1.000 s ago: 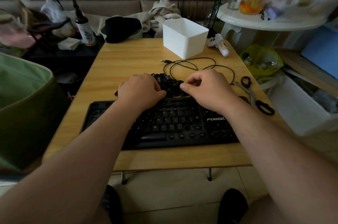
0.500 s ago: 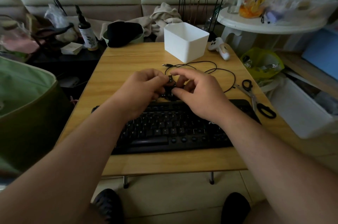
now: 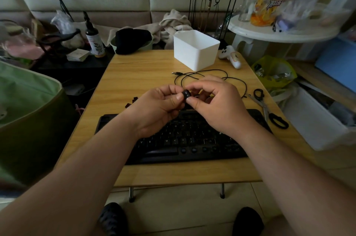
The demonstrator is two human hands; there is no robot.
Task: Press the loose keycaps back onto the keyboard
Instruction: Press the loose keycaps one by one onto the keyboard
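Observation:
A black keyboard [image 3: 185, 139] lies across the near half of the wooden table [image 3: 138, 74]. Above its back edge both my hands are raised and meet around one small black keycap [image 3: 186, 94] with white markings. My left hand [image 3: 159, 106] pinches it from the left with thumb and fingertips. From the right, my right hand [image 3: 215, 104] holds the same keycap between thumb and forefinger. A few more loose dark keycaps [image 3: 133, 101] lie on the table behind the keyboard, mostly hidden by my hands.
A white plastic bin [image 3: 195, 49] stands at the back of the table, with a coiled black cable [image 3: 202, 76] in front of it. Black scissors [image 3: 269, 108] lie at the right edge. A white controller [image 3: 231, 56] sits at the back right corner.
My hands have lifted from the keycap pile behind the keyboard and now hold a single keycap up between them. The camera has tilted, so the table sits lower in view.

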